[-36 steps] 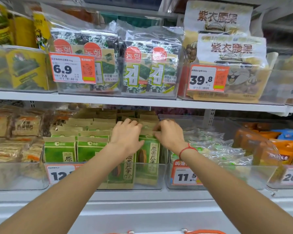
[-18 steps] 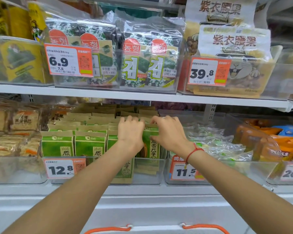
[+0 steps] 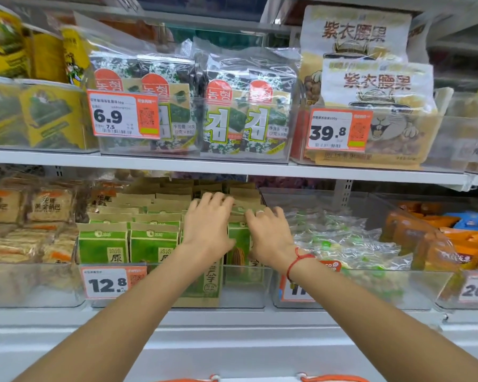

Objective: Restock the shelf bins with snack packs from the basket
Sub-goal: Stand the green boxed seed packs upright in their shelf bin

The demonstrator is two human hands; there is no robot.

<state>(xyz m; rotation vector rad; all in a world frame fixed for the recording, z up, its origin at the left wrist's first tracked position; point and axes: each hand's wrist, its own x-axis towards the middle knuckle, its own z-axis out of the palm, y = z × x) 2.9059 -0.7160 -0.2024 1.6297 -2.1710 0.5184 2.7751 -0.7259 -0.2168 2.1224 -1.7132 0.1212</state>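
Green-and-kraft snack packs [image 3: 153, 244] stand in rows in a clear shelf bin [image 3: 246, 290] on the lower shelf, behind a 12.8 price tag. My left hand [image 3: 207, 227] lies over the tops of the right-hand row, fingers stretched toward the back. My right hand [image 3: 268, 235], with a red string at the wrist, rests beside it with fingers spread, pressing on a green pack [image 3: 238, 241] at the bin's right side. Neither hand grips a pack. The basket shows only as orange handles [image 3: 329, 378] at the bottom edge.
To the right is a clear bin of transparent green-white packs [image 3: 342, 244], then orange packs [image 3: 439, 244]. Left of the green packs lie brown cracker packs [image 3: 25, 216]. The upper shelf [image 3: 232, 168] overhangs closely, carrying seaweed packs [image 3: 232, 106] and cashew bags [image 3: 370, 106].
Both hands slid a little deeper over the pack tops and their fingers straightened from a pinch. The view tilted down, so the basket handles came into sight.
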